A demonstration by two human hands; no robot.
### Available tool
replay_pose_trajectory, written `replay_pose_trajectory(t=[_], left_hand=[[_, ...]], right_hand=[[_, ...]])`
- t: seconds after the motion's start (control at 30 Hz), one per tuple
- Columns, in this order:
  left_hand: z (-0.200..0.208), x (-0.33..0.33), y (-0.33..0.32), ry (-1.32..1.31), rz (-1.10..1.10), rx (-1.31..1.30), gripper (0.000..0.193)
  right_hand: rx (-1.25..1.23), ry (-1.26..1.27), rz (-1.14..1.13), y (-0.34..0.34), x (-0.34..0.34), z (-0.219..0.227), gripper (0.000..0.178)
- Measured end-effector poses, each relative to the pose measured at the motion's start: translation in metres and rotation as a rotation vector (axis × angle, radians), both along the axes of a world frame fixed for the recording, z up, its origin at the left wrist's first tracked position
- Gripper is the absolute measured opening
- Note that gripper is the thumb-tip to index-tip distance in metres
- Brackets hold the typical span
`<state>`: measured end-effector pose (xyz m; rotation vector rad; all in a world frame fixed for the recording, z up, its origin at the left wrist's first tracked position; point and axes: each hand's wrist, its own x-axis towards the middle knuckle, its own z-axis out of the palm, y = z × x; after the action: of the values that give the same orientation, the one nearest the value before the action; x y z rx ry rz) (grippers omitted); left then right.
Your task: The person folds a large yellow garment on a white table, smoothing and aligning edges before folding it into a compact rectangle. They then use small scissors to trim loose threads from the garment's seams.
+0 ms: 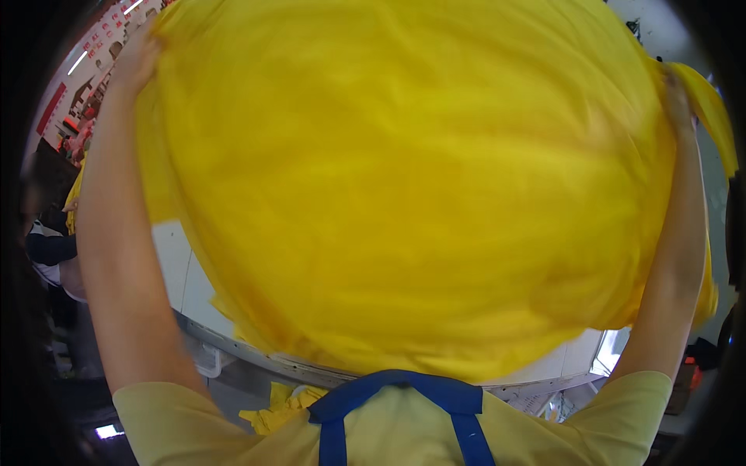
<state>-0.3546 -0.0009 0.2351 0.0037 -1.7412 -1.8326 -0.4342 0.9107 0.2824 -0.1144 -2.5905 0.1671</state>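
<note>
The left hand [137,60] and right hand [678,99] pinch the big yellow cloth [412,171] far apart, so it spreads wide over the white desk [172,252].

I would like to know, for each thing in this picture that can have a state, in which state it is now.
Large yellow cloth: held up, spread between both hands, lightly wrinkled.
Left hand: raised, at the cloth's left edge, blurred.
Right hand: raised, gripping the cloth's right side.
White table: partly hidden by the cloth.
Small yellow cloth: crumpled, below the table's near edge.
</note>
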Motion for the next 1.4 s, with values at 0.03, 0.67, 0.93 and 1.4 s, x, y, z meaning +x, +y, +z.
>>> replay_pose_trajectory(t=[0.03, 0.67, 0.93, 1.4], left_hand=[[-0.001, -0.019, 0.039, -0.133, -0.009, -0.162, 0.059], [-0.343, 0.275, 0.164, -0.521, 0.593, -0.947, 0.054], [-0.389, 0.281, 0.228, -0.737, 0.635, -0.837, 0.044], [-0.124, 0.178, -0.047, -0.770, 0.131, -0.190, 0.029]], right_hand=[[0.013, -0.028, 0.125, -0.044, -0.035, -0.019, 0.039], [-0.374, -0.163, -0.151, -0.044, 0.357, -0.436, 0.061], [-0.109, -0.478, -0.256, -0.068, 0.297, -0.428, 0.060], [-0.007, -0.027, -0.177, 0.065, 0.191, -0.225, 0.033]])
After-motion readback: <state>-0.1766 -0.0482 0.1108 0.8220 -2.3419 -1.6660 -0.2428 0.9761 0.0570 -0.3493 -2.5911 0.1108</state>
